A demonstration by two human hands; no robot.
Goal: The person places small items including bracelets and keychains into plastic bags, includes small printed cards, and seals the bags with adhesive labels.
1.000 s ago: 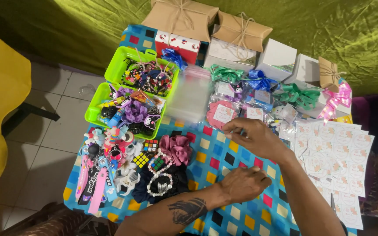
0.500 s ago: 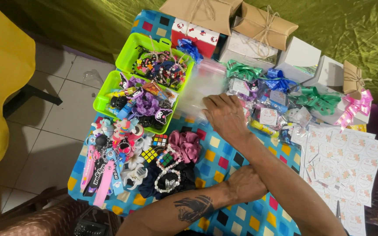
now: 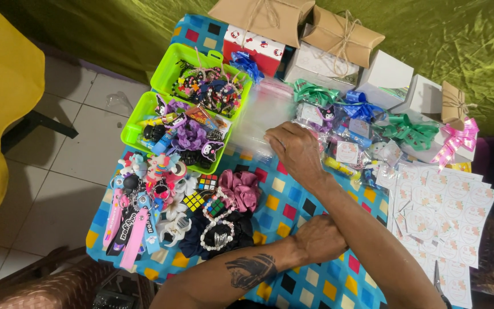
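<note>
Right hand (image 3: 295, 151), fingers loosely spread and gripping nothing, rests on the clear plastic bags (image 3: 261, 117) right of the green trays (image 3: 144, 109); left hand (image 3: 318, 237) closed, empty, on the checkered tablecloth (image 3: 293, 197); no bag lifted or filled yet.

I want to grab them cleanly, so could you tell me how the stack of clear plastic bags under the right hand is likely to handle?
The clear plastic bags look thin and glossy, so they will probably be floppy and slide over one another. They seem very light; the right hand resting at their edge may be pinning them. Lifted by one corner, a bag would likely droop and separate from the rest.
</note>
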